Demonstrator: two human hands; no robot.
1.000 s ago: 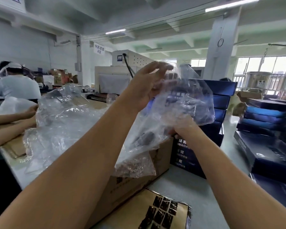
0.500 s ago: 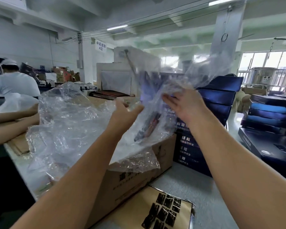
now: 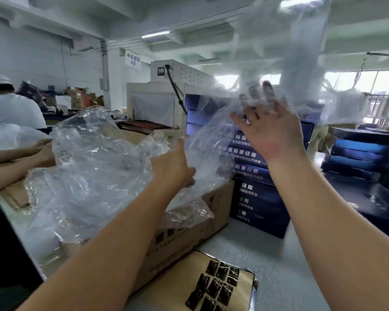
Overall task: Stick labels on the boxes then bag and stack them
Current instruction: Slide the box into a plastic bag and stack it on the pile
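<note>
Clear bag [image 3: 209, 151]: left hand [image 3: 173, 168] grips its lower edge, right hand [image 3: 272, 131] spread-fingered, seemingly inside the film; pull the mouth wide before boxing.

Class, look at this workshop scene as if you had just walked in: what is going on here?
A person at a packing table holds up a clear plastic bag, apparently to open it. The left hand grips its lower part; the right hand is raised with fingers spread against the film, whose top billows, blurred. No box is inside. Dark blue boxes stand stacked behind a cardboard carton heaped with loose plastic bags; a label sheet lies in front.
</note>
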